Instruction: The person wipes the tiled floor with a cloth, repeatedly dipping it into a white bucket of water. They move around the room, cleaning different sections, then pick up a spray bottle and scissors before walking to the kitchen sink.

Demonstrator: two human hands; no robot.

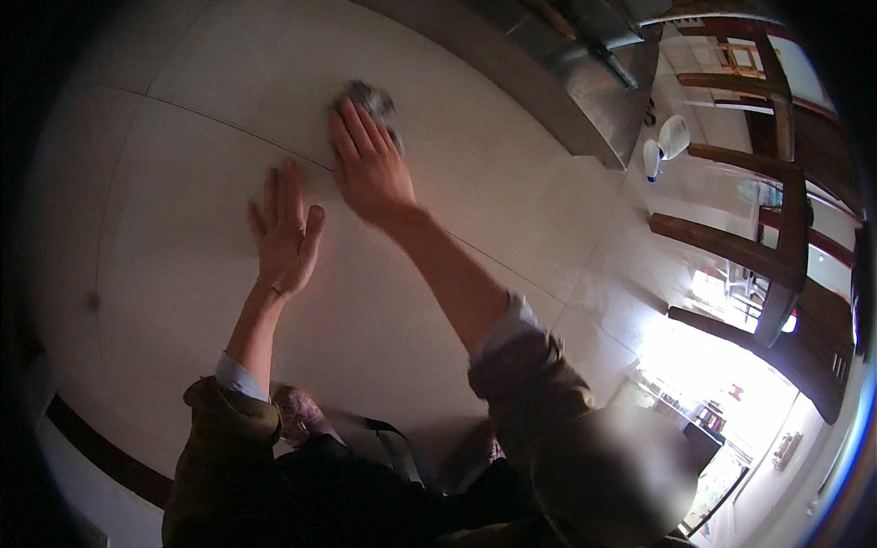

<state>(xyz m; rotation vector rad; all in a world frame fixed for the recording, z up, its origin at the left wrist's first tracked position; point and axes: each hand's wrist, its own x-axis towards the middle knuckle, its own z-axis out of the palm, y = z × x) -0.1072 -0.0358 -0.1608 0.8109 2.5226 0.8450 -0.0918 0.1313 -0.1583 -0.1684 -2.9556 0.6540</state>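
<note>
On the pale tiled floor (370,294), my right hand (370,161) lies over a dark, blurred cloth or scouring pad (373,103), whose edge shows beyond and beside the fingers. The palm covers part of it, and its exact kind cannot be told. My left hand (284,236) is to the left, with its fingers apart and nothing in it; whether it touches the floor cannot be told. A tile joint passes between the two hands. My shoes show below, beside a dark strap.
A metal cabinet or counter base (541,116) stands at the upper right. Past its corner are a white spray bottle (675,137) and wooden furniture legs (726,243). A dark skirting strip (103,449) runs along the lower left. Bright light comes from the lower right.
</note>
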